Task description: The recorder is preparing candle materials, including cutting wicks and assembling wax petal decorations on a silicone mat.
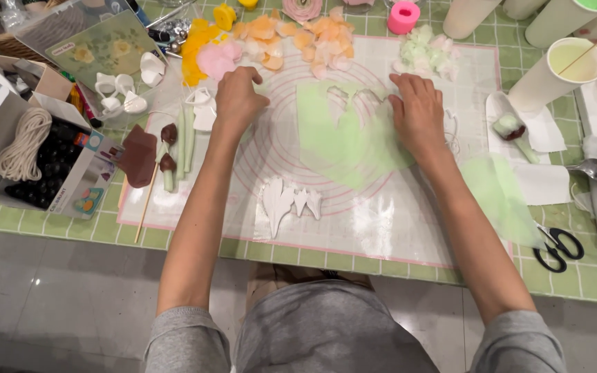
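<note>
Presently catalogued, head view, at a green-tiled table (8, 220):

- Left hand (238, 100): loosely curled, knuckles up, fingertips down on the translucent work mat (381, 221) just left of the green sheet; nothing visibly pinched. Forearm straight, reaching forward from lower centre.
- Right hand (417, 110): fingers spread slightly and pressed flat, palm down, on the right part of the pale green sheet (333, 135); whether anything lies under the palm cannot be told. Forearm angled in from lower right.
- Pale green sheet: flat at the mat's centre, over pink ring markings, with leaf-shaped cutouts along its upper edge.
- White leaf-shaped cutters (288, 200): on the mat, near its front edge, apart from both hands.
- Orange, pink and yellow petals (271, 38): heaped at the mat's far edge; pale green petals (426, 52) to their right.
- Paper cup (554, 72): tilted, holding pale liquid and a thin stick.
- Open cardboard box (43, 162), far left: coil of cream cord and dark round pieces inside.
- Black-handled scissors (558, 249): right of the mat, closed.
</note>
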